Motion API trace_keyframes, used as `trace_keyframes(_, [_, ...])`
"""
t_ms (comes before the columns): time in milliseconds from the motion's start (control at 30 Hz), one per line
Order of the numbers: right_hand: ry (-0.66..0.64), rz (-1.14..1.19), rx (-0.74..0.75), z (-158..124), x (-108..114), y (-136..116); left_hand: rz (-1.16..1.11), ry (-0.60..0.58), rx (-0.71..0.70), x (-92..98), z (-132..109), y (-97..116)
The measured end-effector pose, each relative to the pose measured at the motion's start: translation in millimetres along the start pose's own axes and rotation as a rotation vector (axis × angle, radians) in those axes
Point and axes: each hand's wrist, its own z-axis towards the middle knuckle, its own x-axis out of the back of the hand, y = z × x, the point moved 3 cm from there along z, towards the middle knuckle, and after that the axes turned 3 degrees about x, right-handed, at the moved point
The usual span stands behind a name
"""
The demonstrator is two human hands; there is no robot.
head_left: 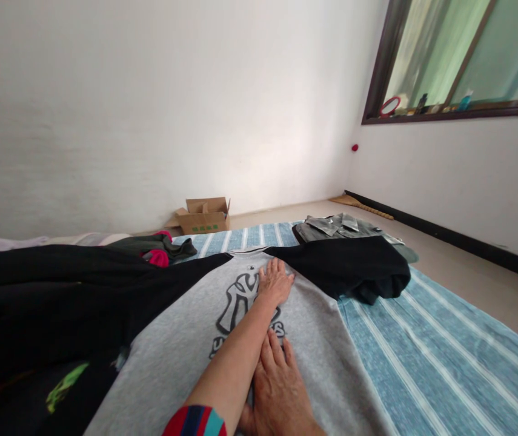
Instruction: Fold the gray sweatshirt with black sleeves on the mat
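L hand (275,283) pressed flat on grey sweatshirt (313,339), fingers (277,269) spread, nothing gripped, R hand (277,387) laid flat just below, likewise open

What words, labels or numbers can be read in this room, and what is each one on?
Nothing can be read clearly.
Gray shirt: dark printed lettering, blurred and partly covered by the left hand; unreadable.
Cardboard box: small green marks, too small to read.
Blue bottle: too small to read any label.

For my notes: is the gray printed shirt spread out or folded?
Spread flat: the gray printed shirt lies print up on the blue striped blanket, under the left hand and right hand.
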Motion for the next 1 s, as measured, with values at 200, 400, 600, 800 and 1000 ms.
trace_keyframes(200, [-0.01,0.029,-0.004,1,0,2,-0.018,-0.036,-0.079,-0.2,2,0])
trace_keyframes(400, [-0.072,-0.003,-0.058,-5,22,-3,-0.042,-0.08,-0.088,-1.7,7,0])
trace_keyframes(600, [0.291,0.053,-0.275,-21,103,47,-0.062,-0.077,-0.084,-3.6,6,-1])
trace_keyframes(800, [0.549,0.609,-0.651,-20,119,142,-0.086,-0.077,-0.077,-5.1,5,-2])
trace_keyframes(1000, [0.577,1.033,-0.634,-5,92,168,-0.083,-0.102,-0.063,-4.6,5,1])
